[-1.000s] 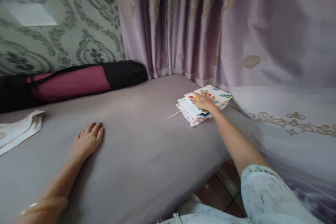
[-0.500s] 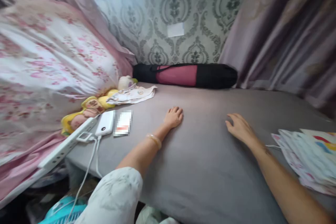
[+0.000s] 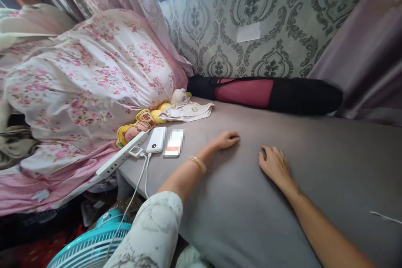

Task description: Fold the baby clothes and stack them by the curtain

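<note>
My left hand (image 3: pixel 228 139), with a pale bangle (image 3: pixel 197 164) on its forearm, is over the middle of the grey sheet (image 3: pixel 238 201). Its fingers are curled together; whether anything is inside them is hidden. To its right, my right hand (image 3: pixel 275 164) is low over the sheet, palm down, fingers loosely bent and apart, holding nothing. A gap of bare sheet lies between the hands. Left of my left hand lie a phone with a blurred-out screen (image 3: pixel 174 143) and a white power bank (image 3: pixel 156 140) with a cable plugged in.
A black and red long bag (image 3: pixel 245 92) lies along the wall. A folded cloth (image 3: pixel 190 111), yellow plush toys (image 3: pixel 135 130) and a white power strip (image 3: pixel 121 155) are at the left. A turquoise fan (image 3: pixel 91 243) stands below the edge. A white cable (image 3: pixel 385 217) lies at right.
The view has turned left, and the stack of cloths at the right has left it. My hands are closer together. My left fingers have curled in from lying spread.
</note>
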A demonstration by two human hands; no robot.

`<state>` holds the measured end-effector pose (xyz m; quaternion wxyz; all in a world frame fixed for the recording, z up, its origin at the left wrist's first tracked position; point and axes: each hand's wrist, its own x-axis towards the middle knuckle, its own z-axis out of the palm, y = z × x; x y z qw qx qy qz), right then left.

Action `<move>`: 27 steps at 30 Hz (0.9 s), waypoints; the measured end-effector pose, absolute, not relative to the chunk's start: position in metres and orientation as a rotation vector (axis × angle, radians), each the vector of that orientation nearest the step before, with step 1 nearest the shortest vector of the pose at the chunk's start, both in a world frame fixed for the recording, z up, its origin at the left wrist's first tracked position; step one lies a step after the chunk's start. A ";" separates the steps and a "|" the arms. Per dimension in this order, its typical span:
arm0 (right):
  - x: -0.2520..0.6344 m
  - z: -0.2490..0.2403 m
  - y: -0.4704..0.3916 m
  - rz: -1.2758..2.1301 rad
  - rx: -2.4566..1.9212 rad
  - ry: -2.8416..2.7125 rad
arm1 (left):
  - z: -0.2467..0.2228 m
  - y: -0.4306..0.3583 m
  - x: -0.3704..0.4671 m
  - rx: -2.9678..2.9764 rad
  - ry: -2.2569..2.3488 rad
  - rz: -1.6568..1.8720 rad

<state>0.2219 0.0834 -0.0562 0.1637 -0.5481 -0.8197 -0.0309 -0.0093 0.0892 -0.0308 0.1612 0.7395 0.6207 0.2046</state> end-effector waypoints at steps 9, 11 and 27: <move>0.223 -0.061 0.080 -0.130 -1.521 -2.303 | 0.020 0.080 -0.177 1.636 2.576 0.698; 0.223 -0.061 0.080 -0.127 -1.507 -2.307 | 0.024 0.074 -0.205 1.552 2.703 0.653; 0.222 -0.058 0.078 -0.111 -1.515 -2.325 | 0.026 0.065 -0.255 1.249 2.974 0.352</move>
